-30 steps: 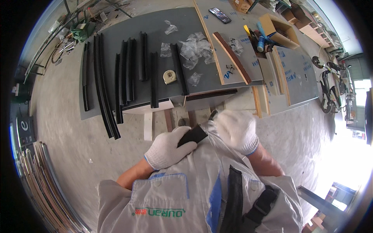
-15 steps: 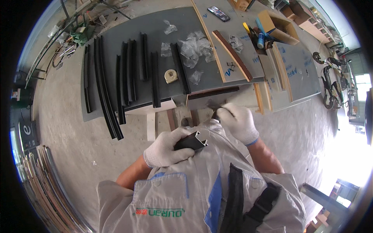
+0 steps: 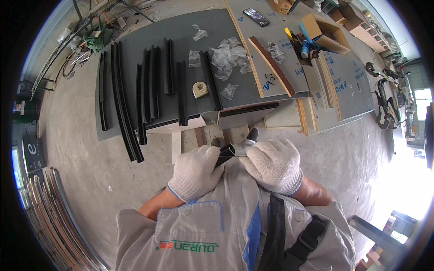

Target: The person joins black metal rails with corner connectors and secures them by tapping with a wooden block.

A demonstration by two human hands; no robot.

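Observation:
My left hand [image 3: 197, 172], in a white knit glove, is wrapped round a short black profile piece [image 3: 224, 155] in front of my chest. Its open end points away and to the right. Close beside it, my right hand [image 3: 274, 166], gloved too, is closed with its thumb and fingers toward that end. A thin, shiny, see-through piece [image 3: 242, 149] shows between the right fingers and the profile; its kind is hard to make out. Several long black profiles [image 3: 118, 90] lie on the dark grey table ahead, with a cream tape measure [image 3: 200, 89] among them.
Crumpled clear plastic film [image 3: 229, 55] lies on the table [image 3: 181, 31]. Right of it, a brown bar [image 3: 271, 66] and a phone [image 3: 256, 16] rest on a board. An open cardboard box [image 3: 323, 31] stands at far right. Long strips [image 3: 63, 217] lean at left.
My right hand has come down and left to the end of the profile piece. My left hand has turned the piece so its open end points farther away from me.

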